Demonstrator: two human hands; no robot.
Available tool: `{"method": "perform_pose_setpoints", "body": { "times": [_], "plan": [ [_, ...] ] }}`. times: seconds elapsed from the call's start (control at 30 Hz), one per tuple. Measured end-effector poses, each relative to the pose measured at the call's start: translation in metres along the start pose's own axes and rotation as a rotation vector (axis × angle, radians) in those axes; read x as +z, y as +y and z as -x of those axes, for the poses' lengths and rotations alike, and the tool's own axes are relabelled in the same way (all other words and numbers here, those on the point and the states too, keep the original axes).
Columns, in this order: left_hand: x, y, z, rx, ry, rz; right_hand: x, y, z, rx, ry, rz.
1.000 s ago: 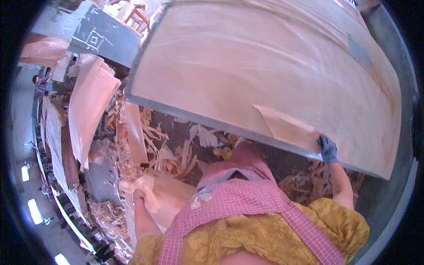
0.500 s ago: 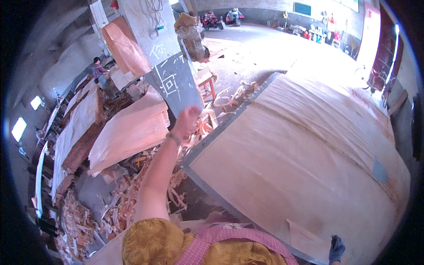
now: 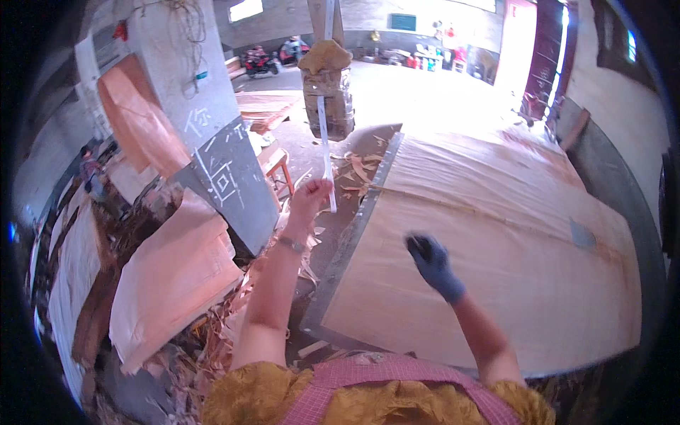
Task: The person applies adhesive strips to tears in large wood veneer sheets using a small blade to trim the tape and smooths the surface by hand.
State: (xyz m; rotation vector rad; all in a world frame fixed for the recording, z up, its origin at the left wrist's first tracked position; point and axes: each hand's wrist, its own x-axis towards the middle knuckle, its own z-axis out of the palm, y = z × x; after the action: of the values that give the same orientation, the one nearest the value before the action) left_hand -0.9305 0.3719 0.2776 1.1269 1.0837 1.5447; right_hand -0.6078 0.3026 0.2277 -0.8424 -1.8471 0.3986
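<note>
My bare left hand [image 3: 309, 198], with a band round its wrist, is raised in front of me. Its fingers are closed on a narrow white strip [image 3: 324, 142] that hangs down past a brown wrapped bundle [image 3: 331, 103], its lower end showing below the fist. My right hand [image 3: 432, 265] wears a blue-grey glove with dark fingertips. It is over a wide stack of thin wood sheets [image 3: 482, 283], touching nothing that I can make out. Its fingers look bent but are blurred, and whether anything is in them does not show.
A dark edging [image 3: 361, 219] runs along the stack's left side. To the left stand a grey-and-white pillar [image 3: 227, 184] and pale veneer sheets [image 3: 170, 276]. Wood scraps [image 3: 227, 319] litter the floor. A red-legged stool [image 3: 278, 170] is behind the pillar; a person [image 3: 91, 170] works far left.
My right hand has come up and left from the stack's near right corner. My view has swung right. The white strip and wrapped bundle now show at my left hand, which has closed on the strip.
</note>
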Motion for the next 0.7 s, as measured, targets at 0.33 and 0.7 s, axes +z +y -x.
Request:
{"method": "perform_pose_setpoints", "body": {
  "times": [0.33,0.7],
  "plan": [
    [-0.080,-0.173,0.116,-0.529,-0.546,0.151,0.139,-0.157,-0.211,0.109,0.377,-0.387],
    [-0.045,-0.057,0.055,-0.092,-0.609,0.359,0.116,-0.121,-0.051,0.283,0.139,-0.404]
  ]
}}
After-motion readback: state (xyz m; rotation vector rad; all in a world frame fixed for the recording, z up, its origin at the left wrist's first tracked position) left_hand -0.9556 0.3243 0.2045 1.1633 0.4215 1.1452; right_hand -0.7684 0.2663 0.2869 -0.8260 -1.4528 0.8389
